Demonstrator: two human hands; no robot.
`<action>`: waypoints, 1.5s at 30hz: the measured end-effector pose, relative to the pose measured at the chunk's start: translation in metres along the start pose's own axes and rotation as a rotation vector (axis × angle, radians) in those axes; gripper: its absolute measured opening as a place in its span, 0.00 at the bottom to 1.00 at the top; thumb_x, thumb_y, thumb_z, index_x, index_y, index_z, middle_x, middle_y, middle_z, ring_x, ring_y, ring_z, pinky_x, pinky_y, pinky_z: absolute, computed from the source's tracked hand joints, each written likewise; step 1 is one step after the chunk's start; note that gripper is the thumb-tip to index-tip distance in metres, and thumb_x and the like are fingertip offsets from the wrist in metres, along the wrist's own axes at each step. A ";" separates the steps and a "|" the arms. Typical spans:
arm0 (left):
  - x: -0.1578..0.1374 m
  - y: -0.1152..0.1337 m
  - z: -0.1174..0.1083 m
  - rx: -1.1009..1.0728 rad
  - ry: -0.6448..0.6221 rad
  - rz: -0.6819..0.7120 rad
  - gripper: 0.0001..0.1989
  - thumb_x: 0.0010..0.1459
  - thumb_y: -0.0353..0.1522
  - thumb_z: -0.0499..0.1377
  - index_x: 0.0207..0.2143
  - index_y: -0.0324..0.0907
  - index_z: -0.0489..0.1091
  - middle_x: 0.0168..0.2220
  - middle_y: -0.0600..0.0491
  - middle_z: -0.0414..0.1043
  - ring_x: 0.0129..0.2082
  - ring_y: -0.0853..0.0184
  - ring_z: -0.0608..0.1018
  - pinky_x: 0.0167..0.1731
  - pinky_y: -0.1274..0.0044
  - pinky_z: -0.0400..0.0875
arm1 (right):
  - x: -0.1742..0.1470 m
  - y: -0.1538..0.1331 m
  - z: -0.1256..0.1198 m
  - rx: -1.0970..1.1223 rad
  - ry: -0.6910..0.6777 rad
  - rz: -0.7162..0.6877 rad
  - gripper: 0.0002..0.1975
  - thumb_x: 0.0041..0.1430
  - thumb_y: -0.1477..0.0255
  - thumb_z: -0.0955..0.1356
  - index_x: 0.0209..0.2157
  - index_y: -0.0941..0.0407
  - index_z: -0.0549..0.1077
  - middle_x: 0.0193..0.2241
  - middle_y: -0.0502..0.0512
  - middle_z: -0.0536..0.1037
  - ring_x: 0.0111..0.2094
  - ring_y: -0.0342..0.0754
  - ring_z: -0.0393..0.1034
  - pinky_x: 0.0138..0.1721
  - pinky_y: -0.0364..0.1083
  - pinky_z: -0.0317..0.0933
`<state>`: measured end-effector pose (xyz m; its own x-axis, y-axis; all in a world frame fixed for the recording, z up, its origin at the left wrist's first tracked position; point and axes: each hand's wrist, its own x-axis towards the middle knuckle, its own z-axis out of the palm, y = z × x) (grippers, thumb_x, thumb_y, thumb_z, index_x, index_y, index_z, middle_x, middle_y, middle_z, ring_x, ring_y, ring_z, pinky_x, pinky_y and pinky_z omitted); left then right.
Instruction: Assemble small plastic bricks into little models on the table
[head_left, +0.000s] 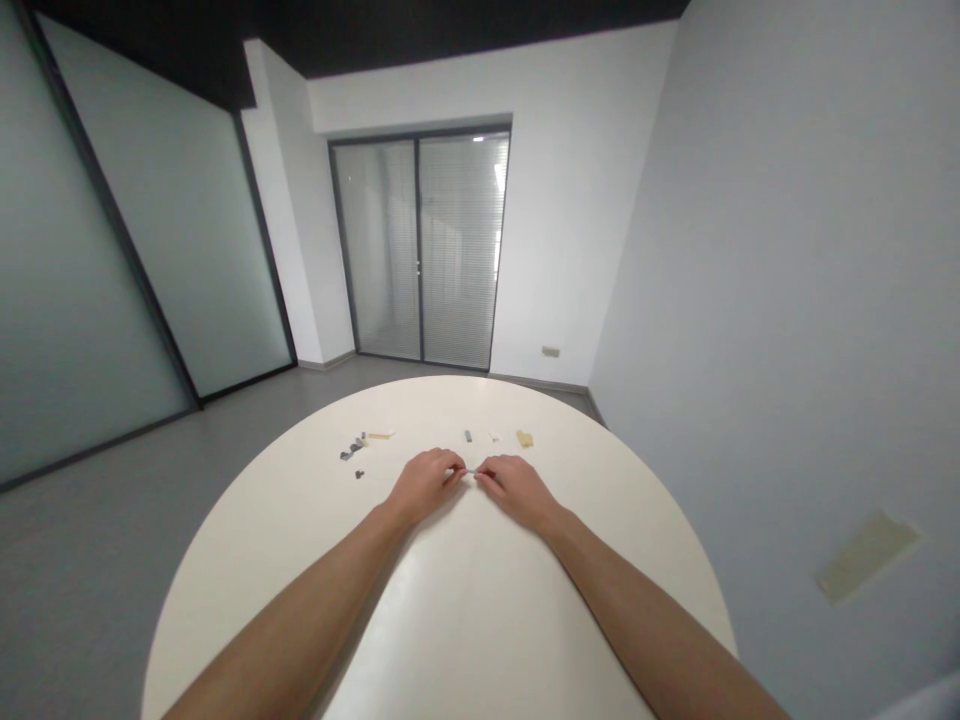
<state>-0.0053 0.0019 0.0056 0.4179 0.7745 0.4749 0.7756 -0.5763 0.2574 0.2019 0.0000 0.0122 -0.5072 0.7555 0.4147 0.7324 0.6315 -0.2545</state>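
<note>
Both hands meet near the middle of a round white table (480, 600). My left hand (429, 482) is closed, its fingertips pinching one end of a thin, small grey piece (471, 471). The other end of that piece is pinched by my right hand (517, 487), also closed. Only a short stretch of the piece shows between the fingertips, so its exact kind is hard to make out. Just beyond the hands lie a small grey block (468, 436), a tiny white piece (494, 437) and a yellowish piece (525, 439).
On the table's left side lie a cluster of small grey pieces (352, 447), a thin tan strip (381, 436) and a small dark piece (359, 474). A white wall (780, 300) rises on the right. Glass doors (420, 250) stand behind the table.
</note>
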 end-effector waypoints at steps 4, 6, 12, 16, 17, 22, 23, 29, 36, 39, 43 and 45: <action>0.001 -0.002 0.001 0.002 -0.016 -0.011 0.08 0.63 0.35 0.53 0.38 0.45 0.72 0.38 0.54 0.77 0.39 0.66 0.76 0.40 0.76 0.66 | 0.000 -0.001 -0.001 0.001 -0.003 -0.010 0.11 0.67 0.67 0.62 0.37 0.55 0.75 0.35 0.52 0.79 0.38 0.46 0.70 0.40 0.43 0.56; 0.001 -0.002 0.000 0.002 -0.025 -0.015 0.09 0.63 0.35 0.53 0.38 0.45 0.72 0.38 0.54 0.77 0.39 0.66 0.76 0.40 0.76 0.66 | 0.000 -0.001 -0.001 -0.001 -0.008 -0.009 0.12 0.67 0.67 0.62 0.38 0.55 0.75 0.35 0.53 0.79 0.38 0.46 0.70 0.41 0.44 0.56; 0.000 0.001 -0.002 0.011 -0.043 -0.017 0.11 0.64 0.35 0.51 0.39 0.44 0.73 0.39 0.52 0.78 0.39 0.65 0.76 0.40 0.76 0.67 | 0.000 -0.002 -0.001 0.006 0.005 -0.002 0.11 0.67 0.67 0.62 0.38 0.54 0.75 0.36 0.52 0.79 0.39 0.46 0.71 0.41 0.44 0.57; 0.000 0.002 -0.003 0.019 -0.051 -0.013 0.13 0.65 0.36 0.50 0.39 0.44 0.73 0.38 0.52 0.78 0.39 0.64 0.76 0.39 0.75 0.67 | 0.000 -0.001 0.000 0.027 0.050 0.064 0.09 0.64 0.67 0.64 0.41 0.53 0.75 0.37 0.52 0.79 0.38 0.46 0.72 0.41 0.44 0.59; 0.000 0.002 -0.003 0.018 -0.053 -0.011 0.13 0.65 0.36 0.49 0.39 0.44 0.73 0.38 0.52 0.78 0.39 0.64 0.76 0.39 0.75 0.67 | 0.000 -0.001 0.001 0.034 0.061 0.069 0.08 0.64 0.67 0.65 0.41 0.53 0.74 0.37 0.52 0.79 0.38 0.45 0.72 0.41 0.43 0.60; 0.001 0.002 -0.002 0.013 -0.051 -0.020 0.12 0.64 0.35 0.51 0.39 0.44 0.74 0.38 0.52 0.78 0.39 0.64 0.76 0.39 0.75 0.67 | 0.001 0.002 0.003 0.045 0.093 0.029 0.07 0.64 0.69 0.65 0.39 0.53 0.75 0.36 0.50 0.79 0.37 0.44 0.72 0.41 0.43 0.60; 0.001 0.002 -0.002 0.013 -0.051 -0.023 0.11 0.64 0.35 0.51 0.39 0.44 0.74 0.38 0.52 0.78 0.39 0.64 0.76 0.39 0.75 0.67 | 0.002 0.003 0.003 0.042 0.097 0.032 0.07 0.64 0.68 0.65 0.39 0.53 0.75 0.36 0.50 0.79 0.37 0.44 0.72 0.41 0.43 0.60; 0.001 0.003 -0.003 0.017 -0.053 -0.033 0.11 0.63 0.35 0.52 0.40 0.44 0.74 0.39 0.52 0.78 0.39 0.65 0.76 0.40 0.76 0.67 | 0.003 0.005 0.004 0.017 0.093 0.054 0.08 0.65 0.66 0.65 0.39 0.53 0.75 0.38 0.52 0.79 0.39 0.46 0.72 0.42 0.43 0.60; 0.001 0.003 -0.003 0.012 -0.055 -0.038 0.12 0.63 0.36 0.53 0.40 0.45 0.75 0.38 0.52 0.78 0.39 0.65 0.76 0.39 0.76 0.67 | 0.002 0.005 0.004 0.001 0.078 0.060 0.10 0.66 0.66 0.64 0.40 0.54 0.75 0.39 0.53 0.79 0.40 0.46 0.73 0.42 0.44 0.61; 0.001 0.003 -0.003 0.009 -0.046 -0.039 0.11 0.63 0.36 0.53 0.40 0.45 0.75 0.38 0.52 0.78 0.39 0.65 0.76 0.40 0.76 0.67 | 0.002 0.004 0.003 -0.002 0.075 0.056 0.11 0.67 0.65 0.63 0.41 0.54 0.75 0.38 0.53 0.79 0.40 0.47 0.73 0.42 0.44 0.61; 0.001 0.004 -0.003 0.002 -0.044 -0.041 0.12 0.63 0.36 0.52 0.40 0.45 0.75 0.38 0.52 0.78 0.39 0.65 0.76 0.40 0.76 0.67 | 0.002 0.002 0.001 -0.005 0.062 0.068 0.12 0.67 0.64 0.62 0.41 0.54 0.75 0.39 0.54 0.79 0.40 0.47 0.73 0.42 0.44 0.61; 0.001 0.004 -0.002 0.008 -0.043 -0.042 0.12 0.63 0.36 0.52 0.40 0.45 0.75 0.38 0.52 0.78 0.39 0.65 0.76 0.40 0.76 0.67 | 0.002 0.001 0.000 -0.004 0.056 0.075 0.12 0.67 0.64 0.62 0.41 0.54 0.75 0.39 0.53 0.79 0.40 0.47 0.73 0.42 0.44 0.61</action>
<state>-0.0032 -0.0003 0.0088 0.4048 0.8085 0.4272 0.7965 -0.5412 0.2695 0.2020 0.0019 0.0126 -0.4246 0.7898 0.4426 0.7695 0.5724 -0.2832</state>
